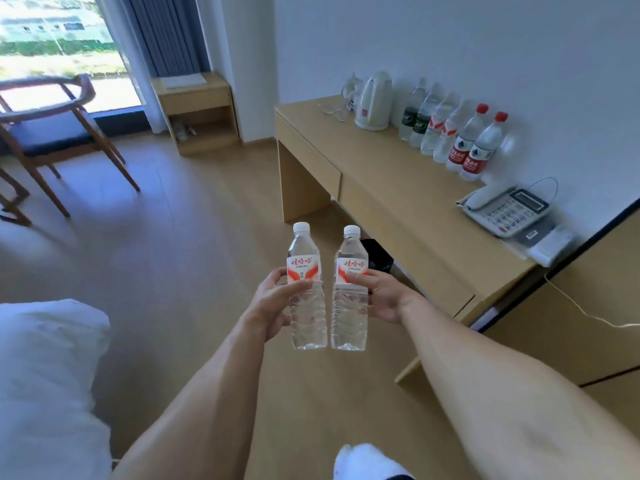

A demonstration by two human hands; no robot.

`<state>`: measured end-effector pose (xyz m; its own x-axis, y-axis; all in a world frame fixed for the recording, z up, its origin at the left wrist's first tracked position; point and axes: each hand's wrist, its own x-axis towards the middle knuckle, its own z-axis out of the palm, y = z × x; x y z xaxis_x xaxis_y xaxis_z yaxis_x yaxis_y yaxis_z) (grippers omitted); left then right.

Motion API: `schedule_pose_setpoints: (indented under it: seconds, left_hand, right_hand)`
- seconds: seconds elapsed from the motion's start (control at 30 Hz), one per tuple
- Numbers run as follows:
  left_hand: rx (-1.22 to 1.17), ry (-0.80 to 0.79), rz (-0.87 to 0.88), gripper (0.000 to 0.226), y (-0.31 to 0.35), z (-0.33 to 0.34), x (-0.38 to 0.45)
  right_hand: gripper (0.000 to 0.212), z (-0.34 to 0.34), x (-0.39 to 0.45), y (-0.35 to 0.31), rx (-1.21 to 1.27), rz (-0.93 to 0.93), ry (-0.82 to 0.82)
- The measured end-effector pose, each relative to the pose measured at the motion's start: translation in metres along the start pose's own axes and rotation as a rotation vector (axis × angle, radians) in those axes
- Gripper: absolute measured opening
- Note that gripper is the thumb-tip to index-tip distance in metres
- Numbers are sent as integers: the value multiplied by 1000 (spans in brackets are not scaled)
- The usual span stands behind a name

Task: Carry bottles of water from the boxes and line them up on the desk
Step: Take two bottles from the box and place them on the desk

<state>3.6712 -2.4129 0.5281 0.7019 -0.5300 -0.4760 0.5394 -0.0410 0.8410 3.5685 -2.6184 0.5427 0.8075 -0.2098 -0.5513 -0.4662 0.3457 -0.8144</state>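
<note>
White bedding fills the lower left corner, and beyond it a wooden chair with a dark seat stands by the window, grey curtain hanging beside it. A small wooden nightstand sits against the wall past the curtain.

Out over the wood floor, the person holds two clear water bottles upright, side by side and almost touching. The left hand has its fingers and thumb curled round the left bottle at the lower edge of its red-and-white label. Just beside it, the right bottle is gripped the same way by the right hand, thumb across the front of the label. Both have white caps and both are in the air, short of the desk, with a small black bin on the floor behind them.

Further right the light wooden desk runs along the white wall. On it, a cream kettle stands at the far end, then a row of six bottles lined up against the wall: two with dark green labels, two with red-and-white labels, two with red caps. Nearer, a white desk telephone rests on the right end, and a thin white cable trails down off the desk's edge.
</note>
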Motion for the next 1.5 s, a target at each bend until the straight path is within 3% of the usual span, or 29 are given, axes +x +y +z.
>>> schedule_pose_setpoints:
  seconds: [0.3,0.67,1.1,1.23,1.5]
  left_hand:
    - [63,-111,-25,54,67,17,139]
    - [122,-211,-29,51,171,75,319]
    - [263,-401,-30,54,255,174,491]
    - [302,-497,-19,45,274,198,557]
    - [405,-731,-46,57,333,243,674]
  right_hand:
    - [55,-41,121,-63,68,-11,42]
    - [66,-113,257,-181,129,-43,79]
    - [60,-205,345,-282,261,-161,344]
    - [57,-223,380,-310,306,-210,464]
    - [43,-246,442,-361,443,-253,674]
